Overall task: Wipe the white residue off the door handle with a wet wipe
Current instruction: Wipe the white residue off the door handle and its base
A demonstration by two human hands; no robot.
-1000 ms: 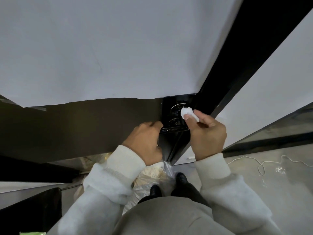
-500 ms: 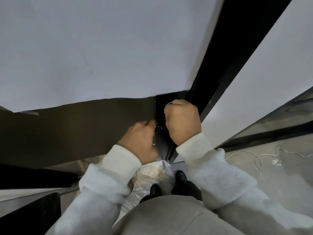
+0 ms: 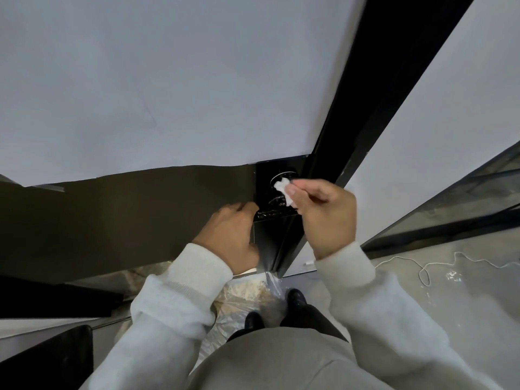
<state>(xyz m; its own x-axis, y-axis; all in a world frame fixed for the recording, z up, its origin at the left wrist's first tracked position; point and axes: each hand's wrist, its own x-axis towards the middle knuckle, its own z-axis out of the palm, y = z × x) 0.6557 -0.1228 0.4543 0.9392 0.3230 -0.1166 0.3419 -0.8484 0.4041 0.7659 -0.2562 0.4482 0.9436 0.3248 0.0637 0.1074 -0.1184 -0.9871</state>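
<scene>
The black door handle (image 3: 277, 202) with its round metal fitting sits on the door's dark lock plate, seen from above. My right hand (image 3: 323, 218) pinches a small crumpled white wet wipe (image 3: 284, 190) between thumb and fingers, and the wipe sits against the handle's upper part. My left hand (image 3: 229, 237) rests on the door just left of the lock plate, fingers curled at its edge. What the left fingers touch is partly hidden.
The black door frame (image 3: 365, 114) runs up to the right beside white wall. A clear plastic bag (image 3: 247, 299) with pale contents lies on the floor by my shoes. A white cord (image 3: 422, 270) trails across the grey floor at right.
My right hand covered the handle half a second ago; it has now drawn back to the right, so the wipe and the handle show again. My left hand stays put.
</scene>
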